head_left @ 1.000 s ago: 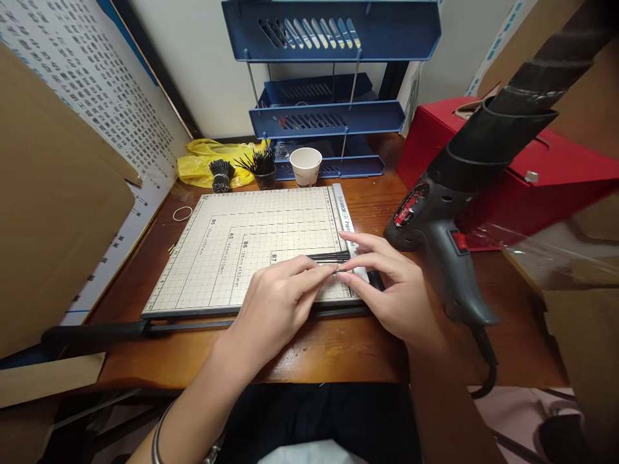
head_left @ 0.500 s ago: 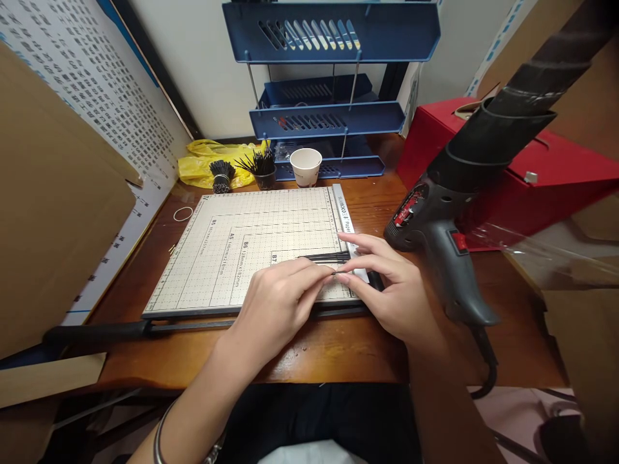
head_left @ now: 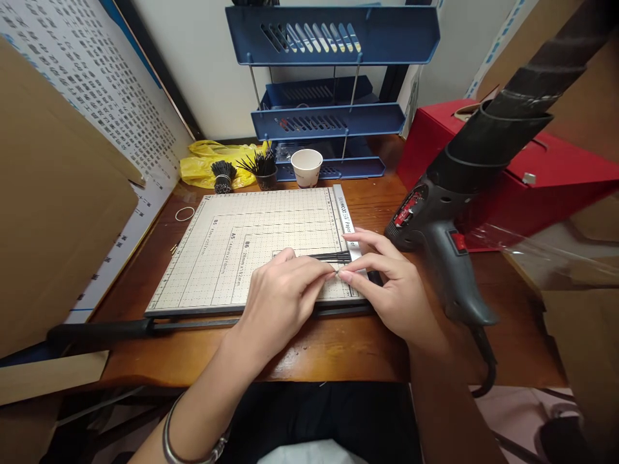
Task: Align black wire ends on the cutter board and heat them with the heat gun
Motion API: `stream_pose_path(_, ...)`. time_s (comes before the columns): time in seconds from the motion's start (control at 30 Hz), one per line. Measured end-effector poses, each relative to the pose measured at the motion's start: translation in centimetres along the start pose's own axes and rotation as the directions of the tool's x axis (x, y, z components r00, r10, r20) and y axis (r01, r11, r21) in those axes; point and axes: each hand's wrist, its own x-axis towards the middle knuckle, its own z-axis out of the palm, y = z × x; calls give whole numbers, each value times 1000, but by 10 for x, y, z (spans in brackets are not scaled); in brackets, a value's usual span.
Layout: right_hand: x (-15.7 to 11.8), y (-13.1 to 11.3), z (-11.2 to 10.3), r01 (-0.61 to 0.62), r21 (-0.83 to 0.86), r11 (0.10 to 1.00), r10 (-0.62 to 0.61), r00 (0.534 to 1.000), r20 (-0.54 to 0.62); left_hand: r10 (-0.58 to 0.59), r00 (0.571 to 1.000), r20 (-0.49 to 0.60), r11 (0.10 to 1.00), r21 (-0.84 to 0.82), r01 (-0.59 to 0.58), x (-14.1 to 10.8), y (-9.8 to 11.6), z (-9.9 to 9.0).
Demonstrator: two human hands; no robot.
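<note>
1. Low in the foreground, a silvery bracelet [head_left: 167, 441] circles the left wrist, below the front edge of the wooden desk [head_left: 193, 364].
2. Along that edge, a black-handled bar [head_left: 101, 330] lies in front of the paper cutter's gridded board [head_left: 271, 219].
3. Above the board's near right part, the left hand [head_left: 285, 290] pinches a small dark piece [head_left: 337, 272] between thumb and fingertips.
4. Meeting it from the other side, the right hand [head_left: 391, 290] has thumb and forefinger closed on the same piece, its other fingers spread; the piece is too small to make out fully.
5. Just beyond the fingertips, thin black strips [head_left: 331, 256] lie on the board.
6. To the right, a black heat gun [head_left: 449, 193] with a red switch stands before a red box [head_left: 512, 219].
7. Behind the board, from left: a bound black bundle [head_left: 223, 177], a dark cup of black sticks [head_left: 265, 180] and a white paper cup [head_left: 306, 174].
8. Farther back, a yellow bag [head_left: 193, 169] and a blue tiered rack [head_left: 333, 35].
</note>
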Motion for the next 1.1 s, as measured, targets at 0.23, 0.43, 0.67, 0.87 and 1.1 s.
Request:
stream_pose_path(0.23,-1,5,3,-34,61,998,43,987,-156,-23,1000,-17,981,194,26,6,0,11)
stream_pose_path(0.43,1,9,10,-81,63,995,94,965,-245,28,999,43,955,294,-39,14,4,22)
stream_pose_path(0.67,2,7,10,-100,-21,995,93,970,-225,50,997,66,958,277,-67,17,2,20)
stream_pose_path(0.87,1,7,9,-79,-48,996,72,987,-144,34,998,59,966,256,-48,16,0,15)
stream_pose_path(1.1,0,4,9,-96,-92,991,91,994,-59,0,996,89,946,322,-29,23,0,16)
